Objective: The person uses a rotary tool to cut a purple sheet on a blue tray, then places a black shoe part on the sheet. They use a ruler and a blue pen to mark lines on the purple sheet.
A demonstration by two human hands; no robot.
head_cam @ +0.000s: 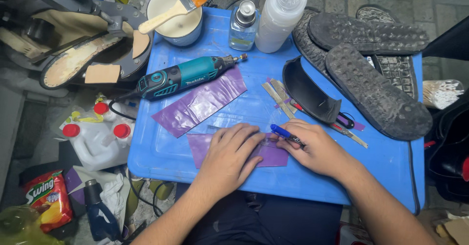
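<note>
Left hand [228, 153] is pressing flat, fingers spread, on the purple sheet [273, 155] at lower centre — right hand [312, 147] is pinching a blue pen [286, 134], its tip touching the sheet's right part.

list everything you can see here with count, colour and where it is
blue board: 1, on the lap, work surface
purple sheets: 2, one mid-board, one under the hands
rotary tool: 1, teal and black, upper board
shoe soles: 3 or more, black, right side
curved black piece: 1, centre right
squeeze bottle: 1, white, top
small glass bottle: 1, clear, top
tub: 1, white, with brush resting across it
jugs: 2 or more, white, red caps, floor left
snack bag: 1, red, floor left
left hand: flat on the purple sheet
right hand: holding blue pen
</note>
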